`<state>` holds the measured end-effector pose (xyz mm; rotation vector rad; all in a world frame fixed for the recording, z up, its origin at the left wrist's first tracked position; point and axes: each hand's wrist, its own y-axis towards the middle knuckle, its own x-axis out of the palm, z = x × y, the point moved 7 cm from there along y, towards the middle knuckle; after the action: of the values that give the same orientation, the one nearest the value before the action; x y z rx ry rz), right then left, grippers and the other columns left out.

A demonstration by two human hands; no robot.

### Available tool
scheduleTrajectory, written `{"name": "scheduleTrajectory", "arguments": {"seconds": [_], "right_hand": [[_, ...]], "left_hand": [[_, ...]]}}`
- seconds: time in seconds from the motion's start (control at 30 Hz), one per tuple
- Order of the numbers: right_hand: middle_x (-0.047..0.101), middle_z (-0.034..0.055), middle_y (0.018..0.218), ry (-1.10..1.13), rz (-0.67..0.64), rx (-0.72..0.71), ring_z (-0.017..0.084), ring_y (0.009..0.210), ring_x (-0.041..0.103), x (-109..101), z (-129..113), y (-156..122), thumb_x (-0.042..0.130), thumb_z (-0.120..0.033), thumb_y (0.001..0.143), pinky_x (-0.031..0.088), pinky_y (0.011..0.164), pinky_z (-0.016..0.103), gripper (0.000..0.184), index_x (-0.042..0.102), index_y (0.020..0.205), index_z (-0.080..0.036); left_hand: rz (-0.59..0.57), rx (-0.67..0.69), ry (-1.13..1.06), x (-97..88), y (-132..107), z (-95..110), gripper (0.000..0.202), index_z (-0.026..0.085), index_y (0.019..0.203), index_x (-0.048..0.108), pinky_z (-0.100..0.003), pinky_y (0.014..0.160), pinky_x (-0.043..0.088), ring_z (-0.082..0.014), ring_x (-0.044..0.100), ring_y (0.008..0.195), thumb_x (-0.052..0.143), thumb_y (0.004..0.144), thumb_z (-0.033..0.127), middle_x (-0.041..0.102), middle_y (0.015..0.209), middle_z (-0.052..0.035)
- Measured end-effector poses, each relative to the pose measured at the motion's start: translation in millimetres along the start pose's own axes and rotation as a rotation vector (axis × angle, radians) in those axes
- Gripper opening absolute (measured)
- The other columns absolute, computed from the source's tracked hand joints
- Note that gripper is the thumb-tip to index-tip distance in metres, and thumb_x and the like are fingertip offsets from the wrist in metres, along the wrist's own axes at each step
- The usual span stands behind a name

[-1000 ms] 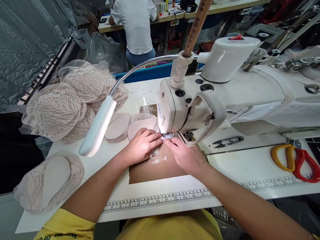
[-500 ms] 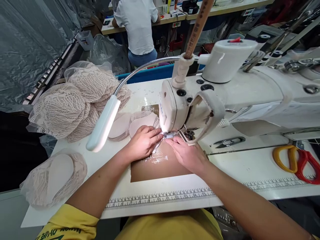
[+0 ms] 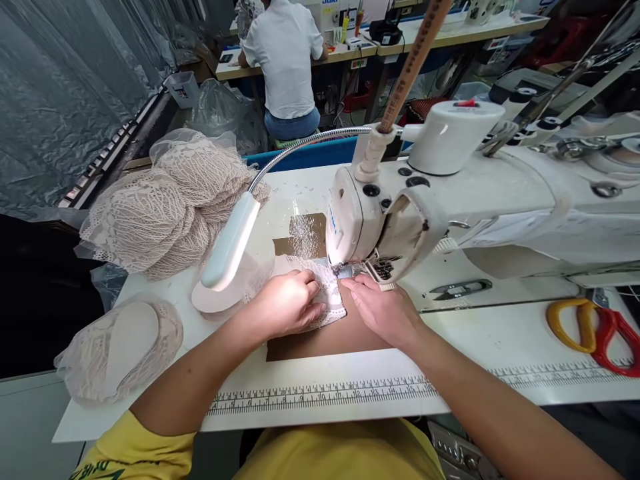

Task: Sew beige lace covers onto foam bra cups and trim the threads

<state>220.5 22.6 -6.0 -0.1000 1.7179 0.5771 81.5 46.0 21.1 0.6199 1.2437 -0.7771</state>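
A cream lace piece (image 3: pixel 330 303) lies under the needle area of the white sewing machine (image 3: pixel 350 220). My left hand (image 3: pixel 290 303) is closed on its left part, fingers curled and knuckles up. My right hand (image 3: pixel 383 310) rests just right of the presser foot (image 3: pixel 344 271), its fingers together and their tips at the lace's right edge; what is between them is hidden. Smooth beige foam cups (image 3: pixel 220 300) lie left of my left hand, partly behind the lamp. Beneath the lace is a brown sheet (image 3: pixel 320 343) on the table.
Stacked lace cups (image 3: pixel 145 213) fill the back left, and another lace bundle (image 3: pixel 123 347) lies nearer. A lamp (image 3: pixel 233 240) hangs over the left side. Thread snips (image 3: pixel 463 289) and scissors (image 3: pixel 595 330) lie at right. A printed ruler (image 3: pixel 325 397) runs along the front edge. A person (image 3: pixel 287 60) sits beyond.
My left hand has shifted slightly toward me and its fingers have curled. More lace now shows in front of the presser foot. The foam cups have moved left, and the view has shifted slightly.
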Motion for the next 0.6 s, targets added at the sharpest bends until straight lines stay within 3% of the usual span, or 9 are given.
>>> {"name": "scheduleTrajectory", "arguments": {"seconds": [0.23, 0.37, 0.6], "right_hand": [[0.070, 0.0046, 0.099, -0.005, -0.011, -0.007, 0.016, 0.077, 0.060, -1.7, -1.3, -1.8, 0.048, -0.013, 0.088, 0.042, 0.065, 0.027, 0.034, 0.067, 0.114, -0.021], [0.071, 0.0042, 0.097, 0.018, -0.004, -0.008, 0.016, 0.078, 0.060, -3.2, -2.5, -2.4, 0.047, -0.012, 0.087, 0.042, 0.065, 0.026, 0.034, 0.067, 0.113, -0.021], [0.071, 0.0031, 0.094, 0.059, -0.005, -0.028, 0.017, 0.077, 0.059, -5.1, -6.9, -0.5, 0.048, -0.011, 0.085, 0.041, 0.063, 0.027, 0.037, 0.066, 0.116, -0.021]], "left_hand": [[0.017, 0.072, -0.001, 11.5, 5.7, 12.3, 0.034, 0.012, 0.116, 0.059, -0.038, 0.085, 0.048, -0.0250, 0.054, 0.099, 0.047, 0.091, 0.032, 0.059, 0.116, -0.0136], [0.031, 0.065, 0.025, 14.9, 5.0, 16.0, 0.038, 0.015, 0.124, 0.054, -0.040, 0.084, 0.046, -0.0258, 0.052, 0.099, 0.046, 0.091, 0.032, 0.054, 0.128, -0.0134], [0.031, 0.046, 0.076, 19.1, 5.6, 18.1, 0.040, 0.016, 0.125, 0.054, -0.042, 0.081, 0.044, -0.0265, 0.050, 0.094, 0.040, 0.093, 0.035, 0.051, 0.130, -0.0143]]}}
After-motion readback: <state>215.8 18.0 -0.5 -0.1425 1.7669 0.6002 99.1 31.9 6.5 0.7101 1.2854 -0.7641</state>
